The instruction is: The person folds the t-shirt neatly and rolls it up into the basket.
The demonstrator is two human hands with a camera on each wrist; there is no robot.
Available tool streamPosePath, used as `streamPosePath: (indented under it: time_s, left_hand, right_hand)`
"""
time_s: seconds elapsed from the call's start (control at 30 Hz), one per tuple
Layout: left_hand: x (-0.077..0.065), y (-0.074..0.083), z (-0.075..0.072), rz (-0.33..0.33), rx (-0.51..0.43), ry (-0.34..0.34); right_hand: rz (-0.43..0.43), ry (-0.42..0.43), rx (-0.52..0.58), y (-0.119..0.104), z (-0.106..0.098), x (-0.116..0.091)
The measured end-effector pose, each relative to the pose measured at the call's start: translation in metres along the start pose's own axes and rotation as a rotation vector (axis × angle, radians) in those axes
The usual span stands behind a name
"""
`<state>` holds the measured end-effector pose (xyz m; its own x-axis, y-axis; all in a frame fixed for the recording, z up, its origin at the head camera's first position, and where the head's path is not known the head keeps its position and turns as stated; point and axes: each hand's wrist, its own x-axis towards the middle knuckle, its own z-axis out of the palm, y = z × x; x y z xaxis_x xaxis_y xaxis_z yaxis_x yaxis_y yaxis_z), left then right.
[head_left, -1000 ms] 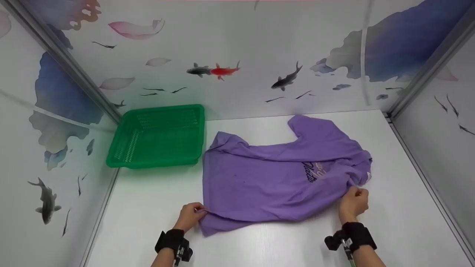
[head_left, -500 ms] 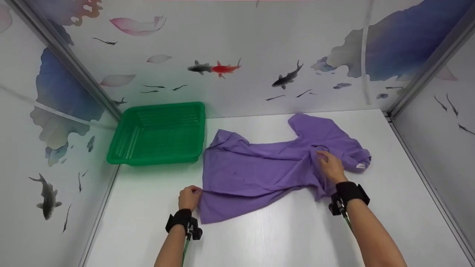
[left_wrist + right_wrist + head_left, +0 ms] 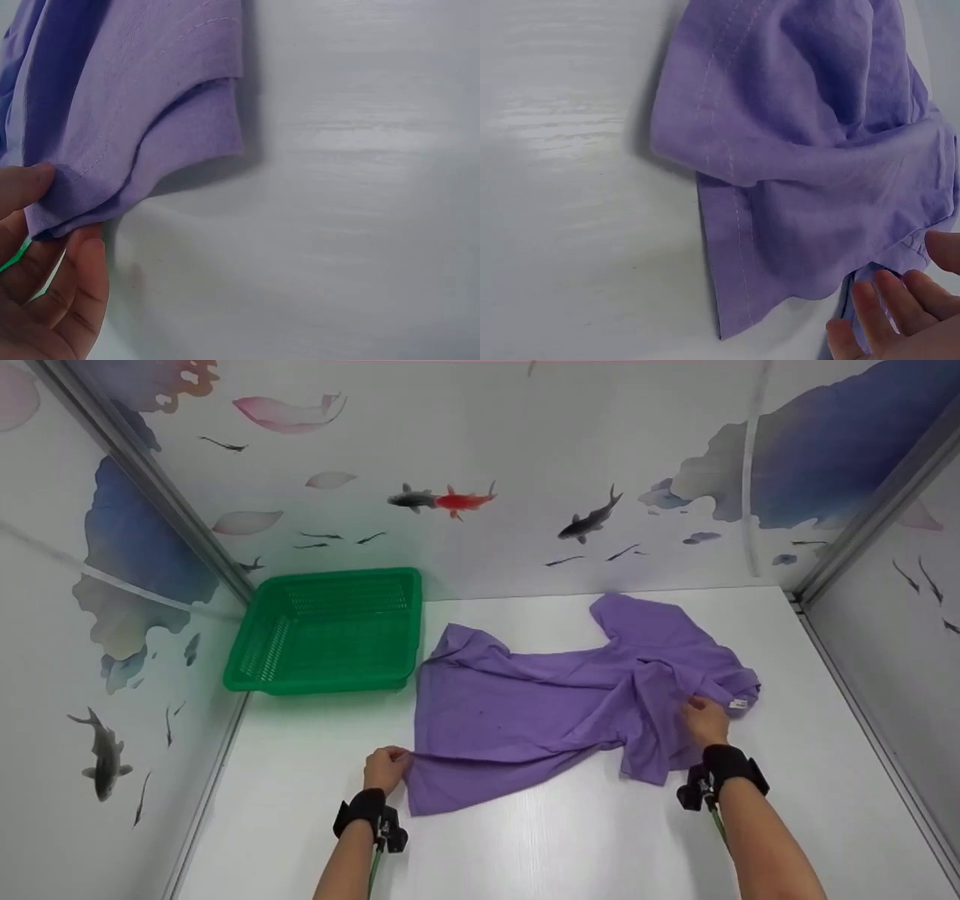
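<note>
A purple T-shirt point(image 3: 517, 697) lies spread and rumpled on the white table, its hem end to the left and its neck to the right. My left hand point(image 3: 385, 769) pinches the hem near its front corner; in the left wrist view, thumb and fingers point(image 3: 90, 262) hold the folded edge of the cloth. At the neck end, my right hand point(image 3: 706, 721) is at the shirt beside the near sleeve point(image 3: 646, 757). The right wrist view has its fingers point(image 3: 900, 300) slightly bent and apart from the thumb, with cloth behind them. A white label point(image 3: 738, 704) shows at the neck.
A green plastic basket point(image 3: 330, 652) stands at the back left, close to the shirt's hem. White panels printed with fish and petals enclose the table point(image 3: 540, 855) at the back and both sides.
The right hand has turned the near shoulder and sleeve over, covering the print, then moved back toward the neck. The left hand keeps its pinch on the hem and has shifted slightly away from me.
</note>
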<state>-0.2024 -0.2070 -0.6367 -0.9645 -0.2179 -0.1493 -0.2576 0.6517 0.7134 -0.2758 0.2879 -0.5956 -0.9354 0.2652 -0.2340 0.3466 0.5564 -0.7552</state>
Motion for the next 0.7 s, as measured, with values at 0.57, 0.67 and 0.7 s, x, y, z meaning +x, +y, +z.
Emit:
streamPosePath:
  time_s: [0.57,0.67,0.7]
  left_hand:
    - [0.011,-0.034,0.01,0.132,-0.15,0.017]
    - [-0.008,-0.006,-0.009,0.084,-0.172,-0.038]
    - [-0.013,-0.001,-0.014,0.085,-0.173,-0.06]
  right_hand:
    - [0.127,0.043,-0.042,0.01,0.006,-0.002]
    - [0.103,0.145,-0.018,0.023,-0.004,-0.012]
    - [0.1,0.162,-0.015,0.029,-0.009,-0.017]
